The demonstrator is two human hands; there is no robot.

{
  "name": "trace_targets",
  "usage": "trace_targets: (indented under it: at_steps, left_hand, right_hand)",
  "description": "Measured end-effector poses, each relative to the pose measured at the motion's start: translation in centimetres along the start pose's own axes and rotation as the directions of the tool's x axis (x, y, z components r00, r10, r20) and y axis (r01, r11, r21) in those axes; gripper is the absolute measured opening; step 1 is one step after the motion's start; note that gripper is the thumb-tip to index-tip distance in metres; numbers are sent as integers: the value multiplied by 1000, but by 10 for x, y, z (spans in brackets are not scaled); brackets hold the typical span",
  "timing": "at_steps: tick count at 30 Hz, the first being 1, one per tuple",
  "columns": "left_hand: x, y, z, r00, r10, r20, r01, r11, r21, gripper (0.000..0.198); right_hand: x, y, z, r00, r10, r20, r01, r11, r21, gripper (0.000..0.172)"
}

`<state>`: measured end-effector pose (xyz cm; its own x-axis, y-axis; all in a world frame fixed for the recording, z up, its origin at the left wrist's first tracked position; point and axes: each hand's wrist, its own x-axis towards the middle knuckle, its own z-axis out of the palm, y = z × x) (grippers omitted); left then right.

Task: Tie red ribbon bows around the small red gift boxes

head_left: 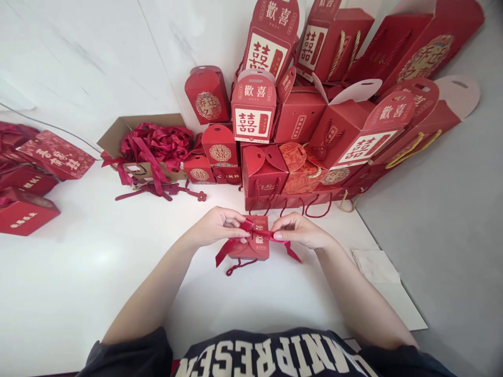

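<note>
Left hand (227,226) and right hand (301,230) each pinch glossy red ribbon (225,252) over a squarish card box (253,254).

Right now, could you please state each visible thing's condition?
Small red gift box, folded shut
Red ribbon, held, ends loose
Left hand, pinching ribbon
Right hand, pinching ribbon
Twisted red cord, lying slack
Brown cardboard box, open
Ribbon pile, tangled, spilling out
Background gift boxes, stacked

Box (251,253) on tbl (129,256), stacked boxes (262,175) behind it, ribbons (157,146) in carton (110,131) behind L.
</note>
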<state>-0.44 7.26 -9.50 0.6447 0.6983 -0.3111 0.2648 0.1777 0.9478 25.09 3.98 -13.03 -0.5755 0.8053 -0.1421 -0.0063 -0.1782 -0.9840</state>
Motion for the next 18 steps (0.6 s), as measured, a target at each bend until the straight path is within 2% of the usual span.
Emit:
trace_targets:
  at_steps: [2, 4, 8, 11, 14, 18]
  left_hand:
    - [-1, 1, 2, 1000, -4, -13, 4, 1000, 13, 35]
    - [-1, 2, 4, 1000, -3, -25, 4, 1000, 25, 37]
    - [-1, 4, 9, 999, 36, 11, -36, 998, 48, 36]
    - [-1, 3, 11, 997, 61, 44, -63, 997, 49, 32]
    - [-2, 3, 11, 996, 67, 54, -71, 994, 79, 28]
    - [-4, 6, 9, 996, 84, 42, -91, 975, 203, 24]
  right_hand:
    - [-1, -6, 7, 998, -66, 11, 67, 997, -32, 25]
    - [-1, -11, 15, 986, -167, -6, 164, 975, -146, 23]
    - [3, -13, 28, 929, -369, -9, 317, 810, -494, 23]
    - [7, -9, 34, 893, -450, -24, 326, 682, -655, 24]
    - [11, -3, 40, 860, -508, -49, 316, 605, -731, 22]
    - [15, 2, 49, 824, -564, -58, 292, 510, -809, 17]
